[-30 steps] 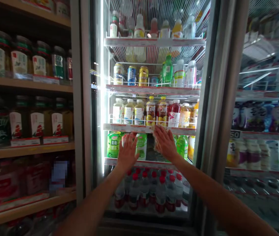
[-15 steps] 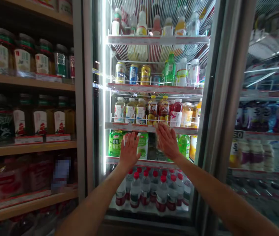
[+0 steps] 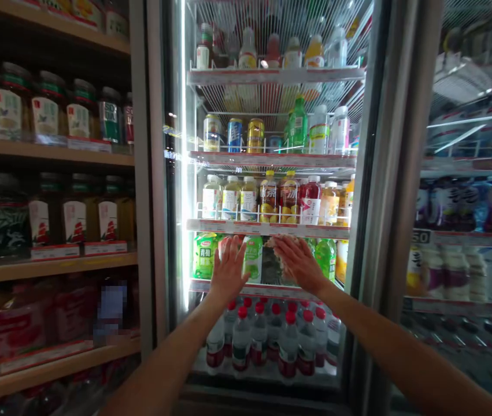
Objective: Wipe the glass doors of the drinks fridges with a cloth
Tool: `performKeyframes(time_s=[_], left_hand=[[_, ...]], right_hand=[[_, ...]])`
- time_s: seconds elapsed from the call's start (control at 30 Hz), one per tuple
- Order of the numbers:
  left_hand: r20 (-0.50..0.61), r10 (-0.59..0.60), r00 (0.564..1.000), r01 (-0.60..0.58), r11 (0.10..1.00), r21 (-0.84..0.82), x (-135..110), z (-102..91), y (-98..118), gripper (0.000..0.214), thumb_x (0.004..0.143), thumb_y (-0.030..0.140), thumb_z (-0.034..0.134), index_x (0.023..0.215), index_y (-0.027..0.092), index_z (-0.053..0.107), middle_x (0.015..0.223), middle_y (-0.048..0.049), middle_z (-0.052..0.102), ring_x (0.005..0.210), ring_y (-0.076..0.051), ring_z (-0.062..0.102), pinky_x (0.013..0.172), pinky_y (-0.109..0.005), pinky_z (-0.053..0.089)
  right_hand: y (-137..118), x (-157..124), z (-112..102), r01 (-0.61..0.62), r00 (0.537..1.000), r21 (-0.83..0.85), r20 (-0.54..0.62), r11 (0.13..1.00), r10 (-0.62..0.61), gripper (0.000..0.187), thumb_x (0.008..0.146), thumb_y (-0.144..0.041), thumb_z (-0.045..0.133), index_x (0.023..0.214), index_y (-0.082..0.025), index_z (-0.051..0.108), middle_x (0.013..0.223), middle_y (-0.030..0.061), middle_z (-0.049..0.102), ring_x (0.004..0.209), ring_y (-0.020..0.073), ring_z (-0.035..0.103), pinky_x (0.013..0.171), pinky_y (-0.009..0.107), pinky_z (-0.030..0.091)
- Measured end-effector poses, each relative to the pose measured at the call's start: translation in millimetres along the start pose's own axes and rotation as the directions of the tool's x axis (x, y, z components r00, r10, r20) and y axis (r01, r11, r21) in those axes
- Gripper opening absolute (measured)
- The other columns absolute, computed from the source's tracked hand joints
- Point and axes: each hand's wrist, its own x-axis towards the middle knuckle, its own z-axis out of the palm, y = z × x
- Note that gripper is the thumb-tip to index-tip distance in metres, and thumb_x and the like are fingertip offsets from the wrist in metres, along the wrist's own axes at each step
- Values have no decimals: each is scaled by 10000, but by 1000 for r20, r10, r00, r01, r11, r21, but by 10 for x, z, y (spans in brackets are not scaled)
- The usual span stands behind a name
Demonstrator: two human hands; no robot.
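Observation:
Both my arms reach into a lit drinks fridge [image 3: 267, 228] at its third shelf. My left hand [image 3: 228, 268] is open, fingers spread and upright, flat in front of a green-labelled bottle [image 3: 204, 254] and a pale green bottle [image 3: 252, 257]. My right hand [image 3: 298, 263] is open too, fingers stretched out and pointing up-left. A pale crumpled thing [image 3: 272, 254] shows under its fingertips; I cannot make out what it is. Whether the hands press on glass or on the bottles I cannot tell.
Red-capped water bottles [image 3: 267, 341] fill the shelf below my hands; juices and cans stand on the shelves above. A metal door frame [image 3: 376, 231] rises at the right, with a second fridge [image 3: 466, 231] beyond it. Wooden shelves [image 3: 50, 263] with jars and cartons stand at the left.
My right hand has slid down from the shelf edge to in front of the green bottles. My left hand has stayed in about the same place.

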Motion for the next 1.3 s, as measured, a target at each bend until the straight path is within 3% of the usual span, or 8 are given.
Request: performKeyframes(time_s=[0.17,0.33,0.53,0.7,0.87,1.03,1.2,1.3], left_hand=[[-7,-7,1000,7,1000,13,1,5,10,792,769,446,599,1423,151,265,1505,-157,190,1396,-321,157,1098,-545,202],[6,1,1000,-2,1000,21,0,1,-1,816,762,476,605,1427,162,253,1505,-153,188,1394,-320,166,1092,-545,217],[-26,2,1000,-1,1000,28,1,51,-2,792,774,456,591,1426,154,256,1504,-160,185,1396,-322,154,1090,-546,216],[-25,23,999,-23,1000,19,2,43,-49,775,779,467,579,1426,184,260,1505,-143,200,1394,-309,179,1093,-545,202],[-32,68,997,-67,997,24,-3,45,-117,736,796,456,557,1425,205,269,1502,-132,215,1393,-296,190,1103,-550,164],[-45,100,994,-99,995,28,0,10,-181,665,823,414,523,1414,210,296,1490,-115,255,1385,-277,226,1100,-550,179],[-62,-3,998,6,998,58,34,-45,-339,659,818,413,538,1391,153,342,1491,-144,233,1387,-298,205,1100,-537,201],[-82,-99,992,106,991,81,44,-57,-408,696,813,424,544,1399,121,320,1498,-177,180,1393,-317,169,1091,-543,213]], right_hand=[[69,63,-13,-242,967,-21,-91,970,239,575,829,-189,432,1395,-146,339,1453,99,353,1392,210,198,1141,441,45],[-31,-48,35,68,998,19,16,998,-68,515,835,-171,438,1349,-196,416,1419,44,418,1381,174,226,1153,410,33],[-6,66,45,-191,977,-10,-99,982,189,560,821,-196,448,1374,-142,377,1443,103,369,1401,204,169,1148,440,6],[-72,15,64,102,995,6,-7,995,-102,500,824,-184,454,1324,-196,445,1408,47,432,1398,169,178,1156,422,-1],[35,160,5,-212,974,-18,-82,977,209,582,804,-198,457,1376,-142,365,1444,98,369,1397,198,184,1148,446,22],[-56,112,21,48,999,10,6,999,-48,540,804,-174,462,1342,-203,422,1410,57,429,1384,176,220,1154,424,31],[30,236,8,-218,969,-35,-126,975,212,543,813,-195,444,1350,-128,403,1437,102,380,1392,196,196,1149,436,36],[-51,208,32,-121,987,-43,-109,992,115,541,804,-190,457,1341,-132,417,1428,91,397,1409,188,130,1152,431,17]])
